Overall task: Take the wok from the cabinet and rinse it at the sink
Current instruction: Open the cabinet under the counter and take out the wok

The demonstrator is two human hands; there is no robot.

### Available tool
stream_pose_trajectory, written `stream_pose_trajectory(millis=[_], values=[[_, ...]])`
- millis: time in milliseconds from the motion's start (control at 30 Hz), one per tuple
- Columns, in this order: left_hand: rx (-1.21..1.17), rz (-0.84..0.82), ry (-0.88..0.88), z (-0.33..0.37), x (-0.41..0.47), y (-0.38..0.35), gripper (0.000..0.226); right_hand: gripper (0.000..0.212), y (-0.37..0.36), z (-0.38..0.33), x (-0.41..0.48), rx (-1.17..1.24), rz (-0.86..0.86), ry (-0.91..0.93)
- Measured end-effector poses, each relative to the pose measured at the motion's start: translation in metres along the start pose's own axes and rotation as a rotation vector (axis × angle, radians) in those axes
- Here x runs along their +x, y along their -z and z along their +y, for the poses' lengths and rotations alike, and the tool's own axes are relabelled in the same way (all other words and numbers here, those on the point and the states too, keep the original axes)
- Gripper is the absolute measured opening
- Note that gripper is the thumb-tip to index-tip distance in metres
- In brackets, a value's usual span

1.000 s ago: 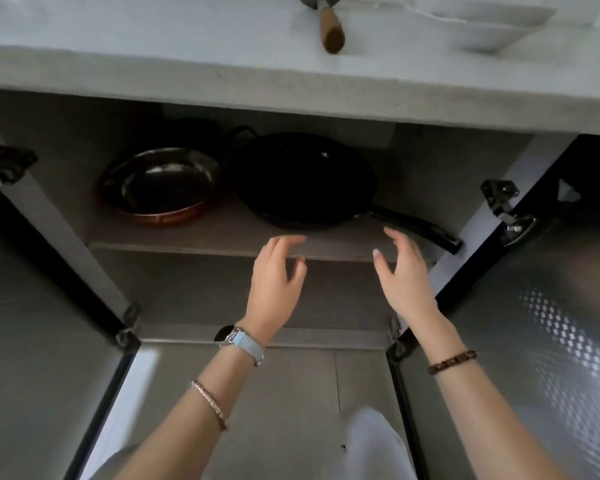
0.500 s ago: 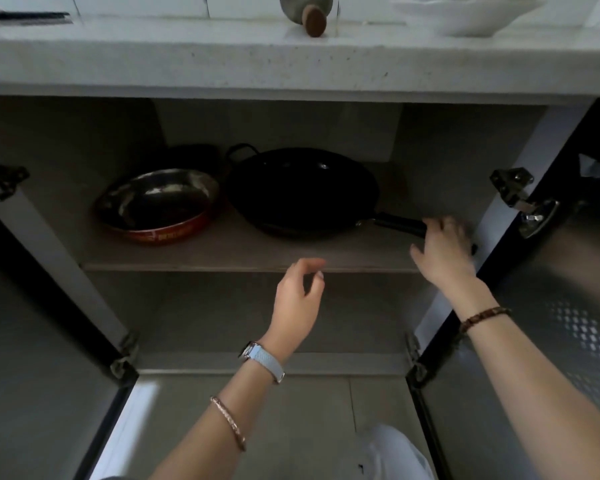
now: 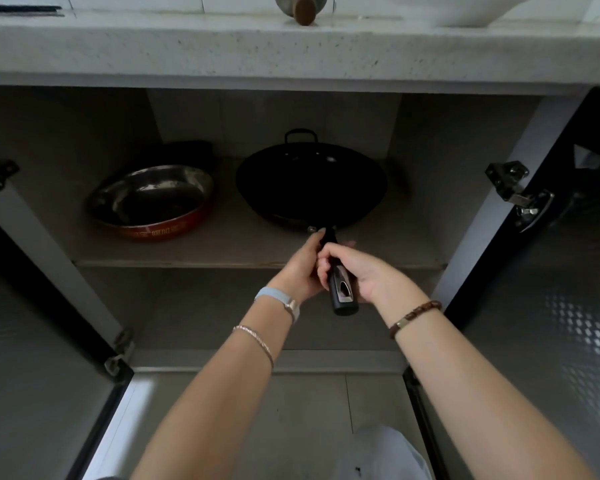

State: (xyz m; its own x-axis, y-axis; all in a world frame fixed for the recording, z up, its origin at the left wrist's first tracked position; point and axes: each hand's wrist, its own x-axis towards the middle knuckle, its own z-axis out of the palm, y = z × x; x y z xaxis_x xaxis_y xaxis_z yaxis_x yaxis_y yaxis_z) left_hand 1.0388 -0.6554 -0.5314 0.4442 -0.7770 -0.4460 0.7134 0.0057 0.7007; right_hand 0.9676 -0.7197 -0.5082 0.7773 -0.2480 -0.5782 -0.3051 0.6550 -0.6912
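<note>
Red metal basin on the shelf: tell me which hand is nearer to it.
Left. The left hand grips the wok handle on the side facing the basin, off to its right; the right hand holds the same handle from the far side, farther from the basin.

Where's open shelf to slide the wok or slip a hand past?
Bare shelf lies right of the wok, up to the cabinet's right wall, and along the front edge before the red-rimmed basin. Tight: the gap between basin and wok, and the handle, gripped by left hand and right hand.
</note>
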Motion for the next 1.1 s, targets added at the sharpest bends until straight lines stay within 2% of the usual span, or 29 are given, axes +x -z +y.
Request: stream_pose_trajectory(millis=[67,200,400,500,567,700,867,1100], values=[[0.027,-0.03,0.007,0.008,0.007,0.008,0.043,0.028,-0.007,0.0,0.006,0.066,-0.003,0.005],[0.069,-0.088,0.023,0.013,0.013,0.017,0.031,0.034,-0.014,0.003,0.006,-0.013,0.06,0.05],[0.024,-0.137,0.037,0.003,0.014,0.013,0.031,0.041,-0.007,0.006,-0.002,-0.137,0.124,0.053],[-0.001,-0.122,0.065,-0.002,0.005,0.007,0.022,0.042,-0.009,0.014,-0.012,-0.212,0.153,0.04],[-0.02,-0.096,0.097,-0.004,-0.009,0.002,0.027,0.041,-0.015,0.018,-0.023,-0.279,0.198,0.034],[-0.028,-0.047,0.177,0.005,-0.049,-0.006,0.042,0.039,-0.036,0.02,-0.052,-0.313,0.235,-0.045],[-0.081,0.05,0.27,0.01,-0.102,-0.022,0.031,0.033,-0.061,0.017,-0.106,-0.315,0.237,-0.148],[-0.224,0.108,0.385,0.025,-0.199,-0.071,0.03,0.036,-0.1,-0.01,-0.21,-0.355,0.211,-0.334]])
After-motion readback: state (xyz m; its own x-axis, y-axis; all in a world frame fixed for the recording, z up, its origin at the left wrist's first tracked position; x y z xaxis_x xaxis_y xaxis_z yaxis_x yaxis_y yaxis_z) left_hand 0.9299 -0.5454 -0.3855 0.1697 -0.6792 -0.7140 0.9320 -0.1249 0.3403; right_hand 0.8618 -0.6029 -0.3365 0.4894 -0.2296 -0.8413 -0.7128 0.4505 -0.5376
